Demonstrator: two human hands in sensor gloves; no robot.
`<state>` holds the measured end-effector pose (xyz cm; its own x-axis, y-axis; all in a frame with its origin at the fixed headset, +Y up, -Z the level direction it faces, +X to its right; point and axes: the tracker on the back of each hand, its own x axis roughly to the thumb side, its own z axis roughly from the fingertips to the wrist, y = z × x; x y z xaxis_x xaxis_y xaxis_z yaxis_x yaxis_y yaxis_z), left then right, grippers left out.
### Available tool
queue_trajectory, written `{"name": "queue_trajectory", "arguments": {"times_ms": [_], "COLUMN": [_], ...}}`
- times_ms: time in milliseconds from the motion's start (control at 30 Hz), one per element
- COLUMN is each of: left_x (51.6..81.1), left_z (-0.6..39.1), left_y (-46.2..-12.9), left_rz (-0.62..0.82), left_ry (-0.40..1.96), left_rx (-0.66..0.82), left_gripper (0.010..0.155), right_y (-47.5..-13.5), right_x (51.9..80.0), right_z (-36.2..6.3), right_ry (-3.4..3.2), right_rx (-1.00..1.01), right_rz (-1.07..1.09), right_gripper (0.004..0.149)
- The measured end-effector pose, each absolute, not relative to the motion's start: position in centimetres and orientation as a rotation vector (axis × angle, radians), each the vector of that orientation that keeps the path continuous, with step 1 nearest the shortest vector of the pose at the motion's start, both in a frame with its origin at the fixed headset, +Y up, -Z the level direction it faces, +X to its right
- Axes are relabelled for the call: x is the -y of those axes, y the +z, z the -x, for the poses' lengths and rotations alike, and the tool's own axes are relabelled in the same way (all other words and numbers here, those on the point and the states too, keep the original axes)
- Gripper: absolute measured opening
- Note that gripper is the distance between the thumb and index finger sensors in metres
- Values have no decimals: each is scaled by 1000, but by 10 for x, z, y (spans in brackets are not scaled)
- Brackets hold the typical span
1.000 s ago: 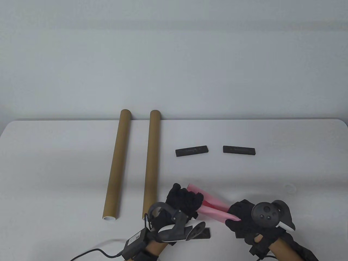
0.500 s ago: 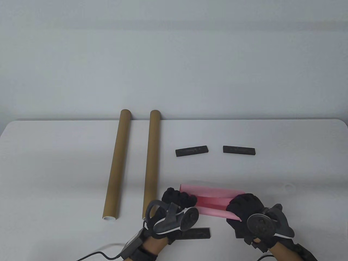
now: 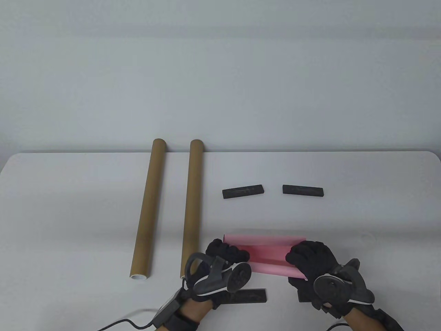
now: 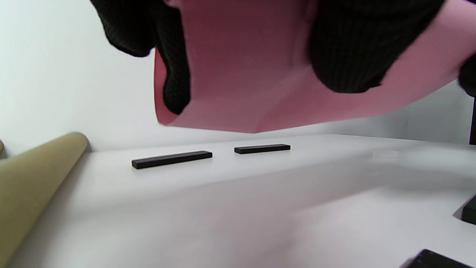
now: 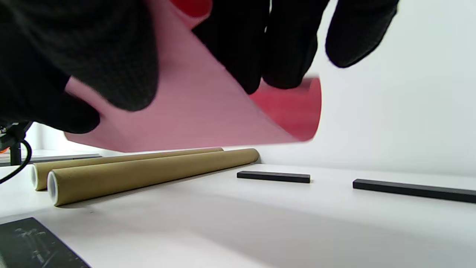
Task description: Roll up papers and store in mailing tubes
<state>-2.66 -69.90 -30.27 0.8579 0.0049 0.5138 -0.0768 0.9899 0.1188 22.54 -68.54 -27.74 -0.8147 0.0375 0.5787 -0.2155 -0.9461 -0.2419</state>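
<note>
The pink paper (image 3: 267, 253), loosely rolled, is held off the surface (image 3: 310, 217) just right of the nearer tube (image 3: 191, 210). The left hand (image 3: 225, 257) curls its fingers (image 4: 174, 85) round one end, the right hand (image 3: 310, 260) round the other. The roll's long axis runs crosswise to the tube, whose open end (image 5: 52, 188) lies just left of the left hand, so the roll probably needs turning.

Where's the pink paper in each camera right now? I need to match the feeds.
Table view: pink paper, loosely rolled, low centre, between left hand and right hand.
Left wrist view: top centre, off the table.
Right wrist view: upper left.
Shared landmark: left black bar.
</note>
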Motion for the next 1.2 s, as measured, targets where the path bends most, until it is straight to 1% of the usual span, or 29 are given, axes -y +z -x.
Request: {"name": "queue_trajectory", "arguments": {"times_ms": [33, 100, 233, 300, 400, 467, 533, 567, 600, 667, 800, 833, 900, 933, 1000, 1067, 1133, 1200], "left_x": [699, 699, 696, 694, 693, 693, 694, 694, 695, 694, 695, 696, 696, 695, 694, 693, 693, 693], "left_z": [27, 25, 20, 18, 17, 20, 22, 22, 23, 24, 23, 23, 22, 21, 19, 18, 19, 21], "left_y": [-303, -300, -293, -289, -290, -292, -294, -295, -296, -297, -296, -295, -293, -291, -289, -289, -290, -291], "left_rz": [-139, -173, -251, -306, -297, -256, -225, -214, -201, -184, -182, -190, -206, -227, -271, -281, -267, -243], "left_ry": [41, -9, -95, -135, -128, -79, -52, -42, -28, -5, -38, -46, -63, -80, -118, -137, -106, -75], "left_rx": [538, 548, 585, 600, 598, 590, 598, 598, 596, 588, 589, 588, 593, 596, 608, 604, 596, 589], "left_gripper": [50, 54, 68, 68, 61, 57, 55, 54, 54, 53, 56, 60, 76, 77, 76, 71, 64, 59], "right_y": [-278, -281, -287, -289, -291, -286, -282, -281, -278, -276, -280, -281, -283, -284, -287, -289, -288, -284], "right_x": [685, 686, 688, 689, 689, 687, 685, 684, 683, 684, 686, 687, 686, 686, 687, 688, 688, 687], "right_z": [-225, -228, -234, -238, -239, -238, -235, -234, -232, -228, -228, -229, -232, -234, -238, -240, -241, -239], "right_ry": [2826, 2781, 2726, 2674, 2650, 2698, 2728, 2737, 2753, 2774, 2738, 2733, 2735, 2718, 2646, 2585, 2586, 2644], "right_rx": [444, 371, 251, 192, 162, 261, 338, 348, 383, 403, 334, 324, 307, 300, 238, 203, 232, 307], "right_rz": [-885, -865, -832, -818, -811, -822, -880, -914, -938, -938, -914, -892, -883, -863, -840, -813, -805, -839], "right_gripper": [49, 46, 48, 49, 56, 62, 75, 74, 70, 55, 49, 47, 47, 48, 51, 55, 58, 66]}}
